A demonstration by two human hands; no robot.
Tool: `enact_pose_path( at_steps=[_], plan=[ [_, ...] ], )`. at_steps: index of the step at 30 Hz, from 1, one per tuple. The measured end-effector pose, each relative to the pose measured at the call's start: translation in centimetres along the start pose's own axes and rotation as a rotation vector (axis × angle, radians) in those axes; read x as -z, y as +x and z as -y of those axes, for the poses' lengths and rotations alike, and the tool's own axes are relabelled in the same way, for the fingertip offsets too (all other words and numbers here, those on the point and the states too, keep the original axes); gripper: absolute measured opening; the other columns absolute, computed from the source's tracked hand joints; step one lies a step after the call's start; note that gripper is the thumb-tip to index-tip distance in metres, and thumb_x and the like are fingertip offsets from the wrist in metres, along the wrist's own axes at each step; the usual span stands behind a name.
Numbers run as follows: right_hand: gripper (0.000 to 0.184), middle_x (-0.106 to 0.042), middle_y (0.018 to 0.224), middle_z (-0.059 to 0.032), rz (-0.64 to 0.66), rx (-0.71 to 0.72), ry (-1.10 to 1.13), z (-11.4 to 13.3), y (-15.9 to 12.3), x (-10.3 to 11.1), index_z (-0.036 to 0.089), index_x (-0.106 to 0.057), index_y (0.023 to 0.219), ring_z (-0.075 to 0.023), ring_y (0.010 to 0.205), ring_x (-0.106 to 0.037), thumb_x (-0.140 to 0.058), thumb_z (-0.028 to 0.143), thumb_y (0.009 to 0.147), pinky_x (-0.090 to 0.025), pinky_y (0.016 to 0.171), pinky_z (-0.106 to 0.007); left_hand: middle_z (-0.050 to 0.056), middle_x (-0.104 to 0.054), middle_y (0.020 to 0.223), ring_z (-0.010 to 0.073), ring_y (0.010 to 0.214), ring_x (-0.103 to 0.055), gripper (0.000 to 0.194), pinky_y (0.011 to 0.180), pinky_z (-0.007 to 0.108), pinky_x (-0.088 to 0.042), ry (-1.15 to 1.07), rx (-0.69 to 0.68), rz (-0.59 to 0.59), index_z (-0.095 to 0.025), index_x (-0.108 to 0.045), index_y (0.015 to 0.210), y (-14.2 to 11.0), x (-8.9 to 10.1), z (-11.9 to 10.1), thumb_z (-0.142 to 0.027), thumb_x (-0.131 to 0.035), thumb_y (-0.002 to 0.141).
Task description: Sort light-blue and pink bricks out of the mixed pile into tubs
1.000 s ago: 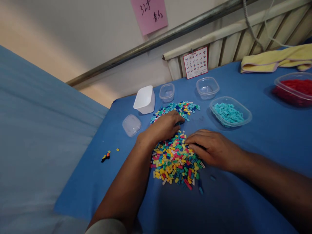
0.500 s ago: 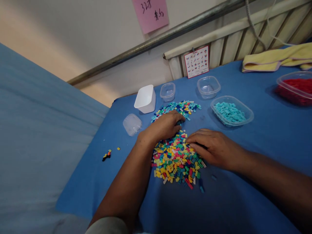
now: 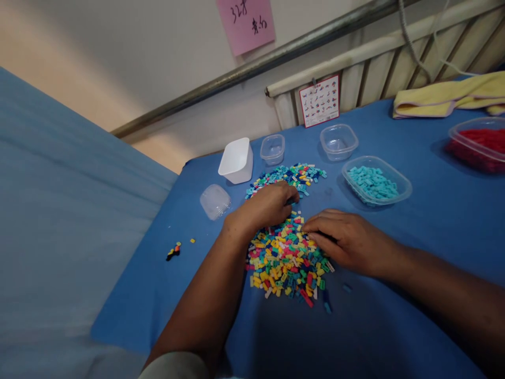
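A pile of small coloured bricks (image 3: 286, 258) in yellow, red, green, blue and teal lies on the blue table cover (image 3: 394, 326). My left hand (image 3: 265, 206) rests palm down on the pile's far half, fingers curled onto the bricks. My right hand (image 3: 347, 240) lies on the pile's right edge, fingers bent and pressed together on the bricks. What either hand holds, if anything, is hidden beneath the fingers. A clear tub of teal bricks (image 3: 375, 181) stands just beyond my right hand.
Two small clear tubs (image 3: 272, 149) (image 3: 339, 141), a white cup (image 3: 235, 160) and a clear lid (image 3: 214, 201) ring the pile. A tub of red bricks (image 3: 478, 143), a yellow cloth (image 3: 450, 96), a picture card (image 3: 319, 101) and a radiator stand behind. A few stray bricks (image 3: 173, 251) lie left.
My left hand's fingers have curled in slightly on the bricks. The view has drifted a little. My right hand has hardly moved.
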State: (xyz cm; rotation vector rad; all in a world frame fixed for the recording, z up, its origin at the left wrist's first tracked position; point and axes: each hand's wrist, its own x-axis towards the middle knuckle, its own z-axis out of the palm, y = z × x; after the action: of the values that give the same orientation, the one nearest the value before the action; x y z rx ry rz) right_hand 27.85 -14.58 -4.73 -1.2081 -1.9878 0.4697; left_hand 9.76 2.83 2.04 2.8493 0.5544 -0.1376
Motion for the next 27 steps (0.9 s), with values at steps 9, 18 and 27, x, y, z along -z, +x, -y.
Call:
enact_pose_path(
  at_steps=[9,18,27],
  plan=[
    [0.018,-0.080,0.113,-0.0088,-0.009,0.029,-0.010,0.1,0.1,0.1,0.022,-0.072,0.120,-0.0252,0.106,-0.075,-0.057,0.024,0.110,-0.060,0.096,-0.043,0.010,-0.073,0.116,0.0248,0.108,-0.068,0.035,0.097,0.037,-0.054,-0.001,0.009,-0.029,-0.019,-0.075,0.119,0.0,-0.2,-0.1,-0.007,-0.056,0.092],
    [0.019,-0.081,0.115,-0.0091,-0.016,0.032,-0.015,0.0,0.1,0.0,0.022,-0.073,0.121,-0.0253,0.108,-0.076,-0.057,0.025,0.110,-0.061,0.097,-0.044,0.008,-0.075,0.111,0.0239,0.106,-0.069,0.028,0.092,0.035,-0.054,-0.019,-0.034,-0.044,-0.019,-0.079,0.111,0.0,-0.2,0.4,-0.008,-0.060,0.092],
    [0.022,-0.081,0.117,-0.0097,-0.010,0.028,-0.008,-0.1,0.1,0.0,0.022,-0.074,0.122,-0.0256,0.109,-0.076,-0.056,0.025,0.111,-0.061,0.099,-0.046,0.004,-0.074,0.096,0.0203,0.094,-0.067,0.021,0.087,0.033,-0.052,-0.100,-0.007,-0.110,-0.019,-0.076,0.096,-0.1,0.5,1.2,-0.006,-0.061,0.089]
  ],
)
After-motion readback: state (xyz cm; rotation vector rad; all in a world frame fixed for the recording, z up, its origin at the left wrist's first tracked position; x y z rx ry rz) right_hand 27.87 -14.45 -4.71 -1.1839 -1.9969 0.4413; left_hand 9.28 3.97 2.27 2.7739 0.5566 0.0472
